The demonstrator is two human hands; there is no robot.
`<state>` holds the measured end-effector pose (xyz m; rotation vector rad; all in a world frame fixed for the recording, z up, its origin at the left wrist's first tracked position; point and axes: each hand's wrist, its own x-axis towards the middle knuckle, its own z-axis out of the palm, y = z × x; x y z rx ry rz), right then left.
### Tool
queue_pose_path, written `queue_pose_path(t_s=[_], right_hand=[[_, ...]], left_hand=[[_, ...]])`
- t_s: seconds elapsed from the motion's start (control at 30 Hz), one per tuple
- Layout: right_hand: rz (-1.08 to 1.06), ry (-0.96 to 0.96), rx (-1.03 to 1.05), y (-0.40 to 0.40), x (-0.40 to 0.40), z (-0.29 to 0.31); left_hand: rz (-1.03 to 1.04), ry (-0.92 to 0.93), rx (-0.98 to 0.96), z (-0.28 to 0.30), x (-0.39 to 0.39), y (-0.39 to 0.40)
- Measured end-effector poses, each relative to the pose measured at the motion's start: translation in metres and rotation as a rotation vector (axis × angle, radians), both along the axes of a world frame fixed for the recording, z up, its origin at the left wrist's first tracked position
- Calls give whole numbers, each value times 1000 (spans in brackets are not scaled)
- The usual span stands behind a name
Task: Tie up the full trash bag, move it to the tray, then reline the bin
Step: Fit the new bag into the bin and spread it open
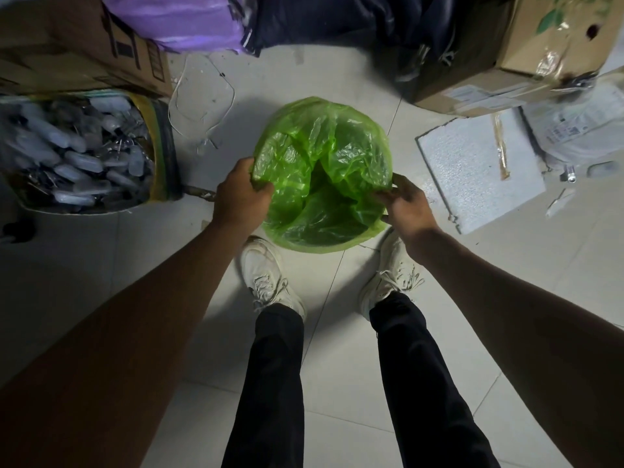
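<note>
A translucent green trash bag (320, 170) lines a round bin on the tiled floor, right in front of my feet. Its film is draped over the rim all round, so the bin itself is hidden. The bag hangs crumpled and hollow inside, with no rubbish showing. My left hand (241, 194) grips the bag's edge at the left side of the rim. My right hand (407, 204) pinches the bag's edge at the right side of the rim. No tied bag and no tray are in view.
A sack of clear plastic bottles (81, 153) stands at the left under a cardboard box (77, 42). More boxes (526, 55) and a white foam slab (476, 170) lie at the right. A purple bag (175, 18) and dark bags sit behind. Loose white string (202, 96) lies behind the bin.
</note>
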<state>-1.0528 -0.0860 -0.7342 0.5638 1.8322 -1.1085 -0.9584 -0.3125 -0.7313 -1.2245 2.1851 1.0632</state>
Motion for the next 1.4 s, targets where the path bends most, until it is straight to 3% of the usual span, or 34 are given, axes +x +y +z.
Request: queue_pose_path(t_s=[0.1, 0.27, 0.43, 0.57, 0.7, 0.9, 1.0, 1.1, 1.27, 1.4], right_hand=[[27, 34, 22, -4, 0, -8], [590, 665, 295, -7, 12, 12], [1031, 900, 161, -44, 16, 12], [1236, 701, 205, -82, 4, -8], [1308, 463, 223, -99, -4, -38], [1317, 390, 290, -100, -7, -54], [1368, 597, 375, -96, 7, -40], [1370, 713, 293, -88, 20, -36], [1375, 442, 221, -92, 14, -72], [1405, 392, 274, -101, 9, -119]], left_hand=[[-18, -23, -28, -3, -2, 2], [-78, 1, -91, -6, 0, 1], [-127, 43, -221, -15, -2, -8], [-118, 141, -203, -23, -8, -17], [-34, 196, 24, -33, -25, -25], [-56, 261, 163, -50, -32, -26], [-71, 269, 138, -49, -35, -27], [-96, 262, 137, -48, -41, -28], [-160, 261, 192, -57, -48, -30], [-269, 265, 100, -79, -47, -31]])
